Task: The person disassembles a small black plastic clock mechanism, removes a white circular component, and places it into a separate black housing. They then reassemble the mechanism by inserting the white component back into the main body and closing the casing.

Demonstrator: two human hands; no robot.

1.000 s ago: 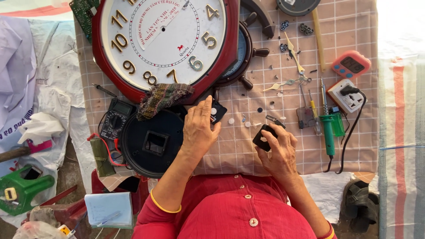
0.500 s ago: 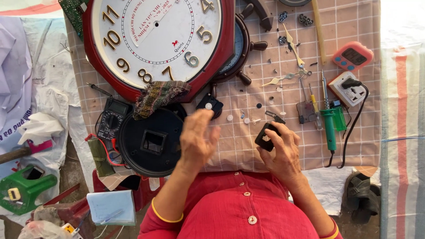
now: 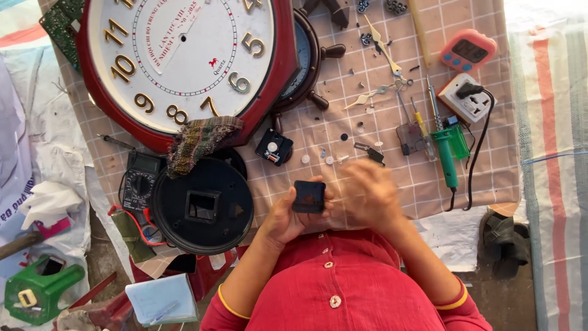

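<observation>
The head camera looks straight down on a person in a red buttoned shirt seated at a table [image 3: 484, 184] covered with a checked cloth. The left hand [image 3: 288, 217] is curled around a small square black plastic clock movement [image 3: 309, 196], gripping it by its lower edge and holding it just above the table's near edge. The right hand [image 3: 370, 195] sits right beside the movement on its right, blurred, so I cannot tell whether its fingers are closed or whether they touch the block. Just left of the hands lies a round black clock back plate with a square hole [image 3: 203, 206], and beyond it a large round wall clock with a dark red rim and gold numerals [image 3: 184, 61]. A second small black clock movement with a white centre [image 3: 274, 148] lies on the cloth above the left hand. Further right are a green-handled soldering iron [image 3: 447, 153], a white power socket with a black plug [image 3: 468, 101] and a pink digital timer [image 3: 468, 50].
</observation>
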